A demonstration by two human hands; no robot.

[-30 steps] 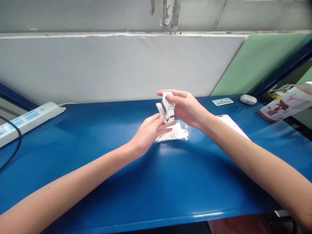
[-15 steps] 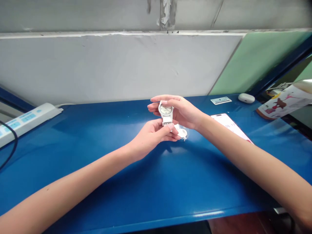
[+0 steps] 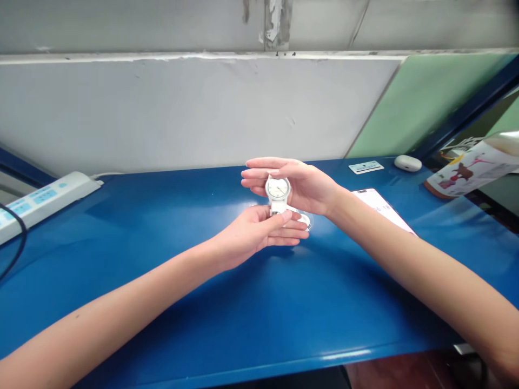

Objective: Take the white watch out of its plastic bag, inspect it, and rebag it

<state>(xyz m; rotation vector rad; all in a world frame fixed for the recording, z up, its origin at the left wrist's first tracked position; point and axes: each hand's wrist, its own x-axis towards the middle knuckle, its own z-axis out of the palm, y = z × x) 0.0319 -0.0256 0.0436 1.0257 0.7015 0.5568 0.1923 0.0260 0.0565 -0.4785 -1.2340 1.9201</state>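
A white wristwatch (image 3: 278, 188) with a round pale dial is held up between my hands, its face toward me. My left hand (image 3: 263, 231) pinches the lower strap under its thumb, while its other fingers stretch out to the right. From the right, my right hand (image 3: 302, 185) grips the top of the watch, thumb at the upper strap and fingers stretched behind it. Part of a small white round object (image 3: 305, 220) shows behind my left fingertips; the hands hide the rest, and I cannot tell what it is.
On the blue table (image 3: 170, 302), a phone (image 3: 383, 212) lies partly behind my right forearm. A card (image 3: 366, 167), a white earbud case (image 3: 407, 163) and a printed cylinder (image 3: 470, 167) are at the back right. A white power strip (image 3: 48, 200) and black cable (image 3: 20, 243) are at the left.
The watch has shifted slightly right and down, and its dial is less covered by my right thumb. My left fingers have straightened out to the right. The right hand has moved slightly left.
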